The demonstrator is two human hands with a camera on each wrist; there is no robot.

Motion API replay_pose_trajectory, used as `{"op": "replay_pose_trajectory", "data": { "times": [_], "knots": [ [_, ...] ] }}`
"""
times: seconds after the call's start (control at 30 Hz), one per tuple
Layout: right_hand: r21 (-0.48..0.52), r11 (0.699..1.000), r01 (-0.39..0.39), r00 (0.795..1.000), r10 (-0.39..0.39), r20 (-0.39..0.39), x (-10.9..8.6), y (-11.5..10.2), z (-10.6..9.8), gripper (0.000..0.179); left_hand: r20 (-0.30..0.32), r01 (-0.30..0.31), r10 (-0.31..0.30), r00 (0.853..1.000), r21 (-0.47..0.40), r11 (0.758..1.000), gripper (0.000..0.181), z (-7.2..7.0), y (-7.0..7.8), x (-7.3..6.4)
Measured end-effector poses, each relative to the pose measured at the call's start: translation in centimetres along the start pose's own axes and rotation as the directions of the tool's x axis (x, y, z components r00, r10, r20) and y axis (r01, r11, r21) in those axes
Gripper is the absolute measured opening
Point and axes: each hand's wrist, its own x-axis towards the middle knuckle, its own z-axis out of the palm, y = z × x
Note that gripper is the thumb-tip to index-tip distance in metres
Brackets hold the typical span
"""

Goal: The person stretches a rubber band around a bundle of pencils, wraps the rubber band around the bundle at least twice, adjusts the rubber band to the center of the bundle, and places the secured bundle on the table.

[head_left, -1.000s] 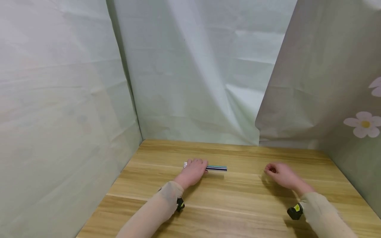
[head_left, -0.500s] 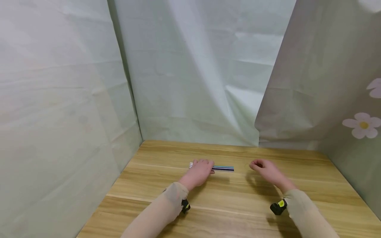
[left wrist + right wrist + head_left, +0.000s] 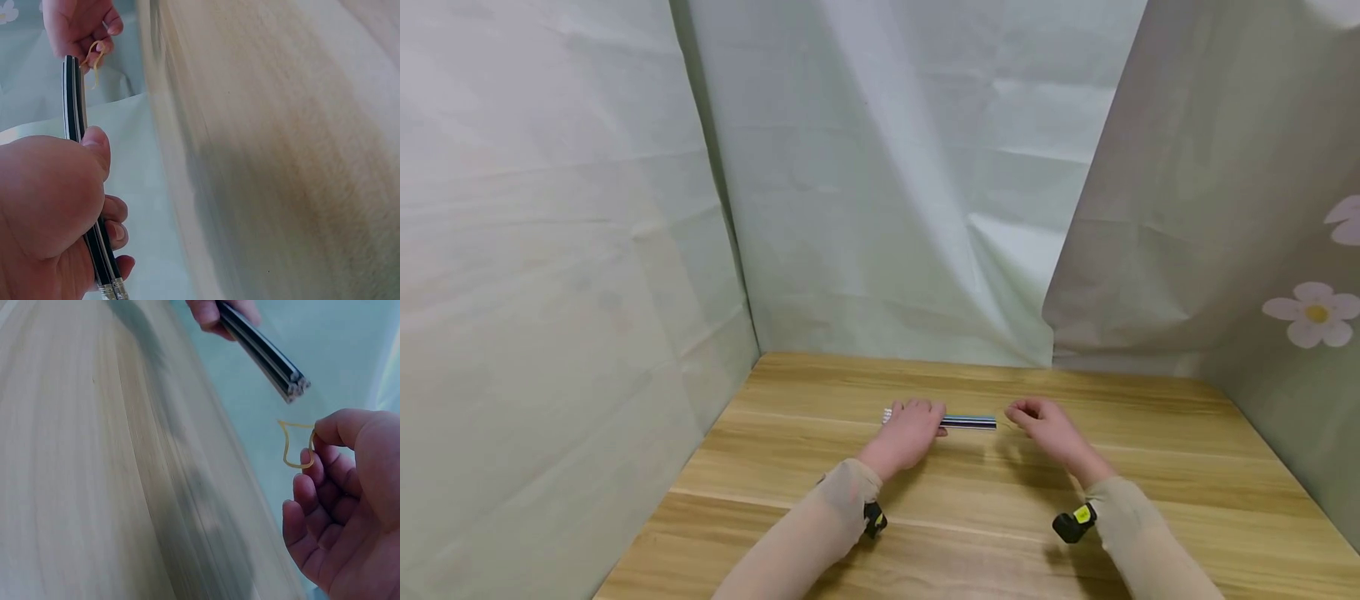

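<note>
My left hand (image 3: 912, 433) grips a bundle of several dark, striped pencils (image 3: 970, 422) above the table. Silvery metal ends (image 3: 112, 289) stick out below the fingers in the left wrist view. Blunt far ends (image 3: 296, 387) point toward my right hand (image 3: 1049, 429). Between thumb and forefinger, that hand pinches a thin yellow rubber band (image 3: 286, 445), which hangs as a loose loop. In the right wrist view the loop is just below the pencil ends, apart from them. The middle of the bundle is hidden inside my left hand.
Both hands are over a wood-grain table (image 3: 940, 533). Pale cloth sheets (image 3: 880, 208) hang along its back and sides, with flowers (image 3: 1315, 314) printed at the right. A black wrist camera (image 3: 1075, 523) sits at the right sleeve.
My right hand has moved left with the rubber band, close to the pencils' free ends. My left hand and the pencils have shifted slightly right.
</note>
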Motion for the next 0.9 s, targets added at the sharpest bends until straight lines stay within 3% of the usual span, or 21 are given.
{"op": "replay_pose_trajectory", "data": {
  "times": [0.27,0.9],
  "knots": [
    [0.04,0.999,0.007,1.0,-0.006,-0.012,0.1,-0.7,0.9,0.024,-0.005,0.002,-0.002,1.0,-0.006,1.0,0.018,0.2,-0.2,-0.1],
    [-0.049,0.999,0.021,0.999,-0.023,-0.041,0.1,-1.3,1.4,0.024,-0.005,0.002,-0.002,1.0,-0.008,1.0,0.021,0.1,-0.6,-0.3]
  ]
}}
